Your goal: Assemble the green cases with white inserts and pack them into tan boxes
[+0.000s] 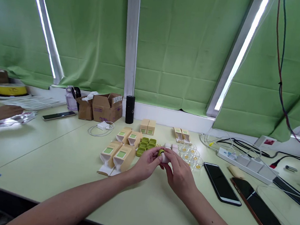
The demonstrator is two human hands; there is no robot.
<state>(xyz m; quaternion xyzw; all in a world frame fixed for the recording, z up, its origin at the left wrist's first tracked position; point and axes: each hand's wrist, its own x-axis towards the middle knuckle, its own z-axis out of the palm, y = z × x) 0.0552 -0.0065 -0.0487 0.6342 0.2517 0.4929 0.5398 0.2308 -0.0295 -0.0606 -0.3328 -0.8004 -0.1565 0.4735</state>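
Near the middle of the table, my left hand (147, 163) and my right hand (182, 172) meet around a small white piece with a green top (164, 159). Fingers of both hands are closed on it and hide much of its shape. Just beyond my left hand are several green square trays or caps (141, 150). Clear containers with yellow centres (192, 155) are grouped beyond my right hand. Open kraft boxes with green labels (124, 156) stand to the left, some with white flaps out.
Two phones (221, 182) and a white power strip (246, 165) lie to the right among cables. More kraft boxes (147, 126) stand behind, near a black cylinder (130, 109) and a cardboard box (107, 108). Another person's hand (9, 112) touches clear plastic at far left.
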